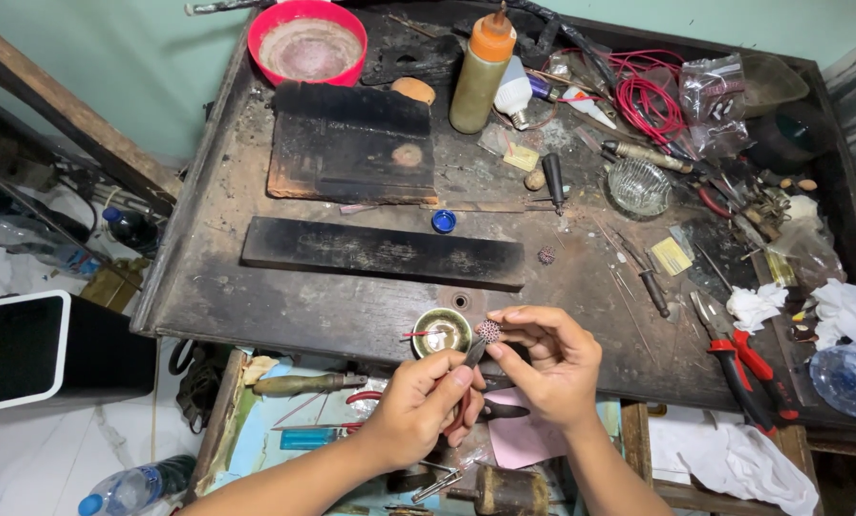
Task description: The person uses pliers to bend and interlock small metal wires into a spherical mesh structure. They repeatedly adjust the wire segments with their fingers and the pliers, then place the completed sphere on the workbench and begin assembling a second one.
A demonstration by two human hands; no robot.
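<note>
Both hands meet over the near edge of a cluttered workbench (256, 296), working a tiny bead-like piece.

The right hand (552, 363) pinches the small round studded piece (488, 331) between fingertips, steadying it just right of a little brass dish (443, 332); the left hand (418, 406) is closed on fine-tipped pliers (473, 355) angled up to it. The piece looks pinkish, domed and grainy.

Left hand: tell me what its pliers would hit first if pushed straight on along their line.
The left hand aims its pliers up and right; their tips already reach the small beaded ball pinched in the right hand. That ball comes first, then probably the right fingertips; depth is unclear.
</note>
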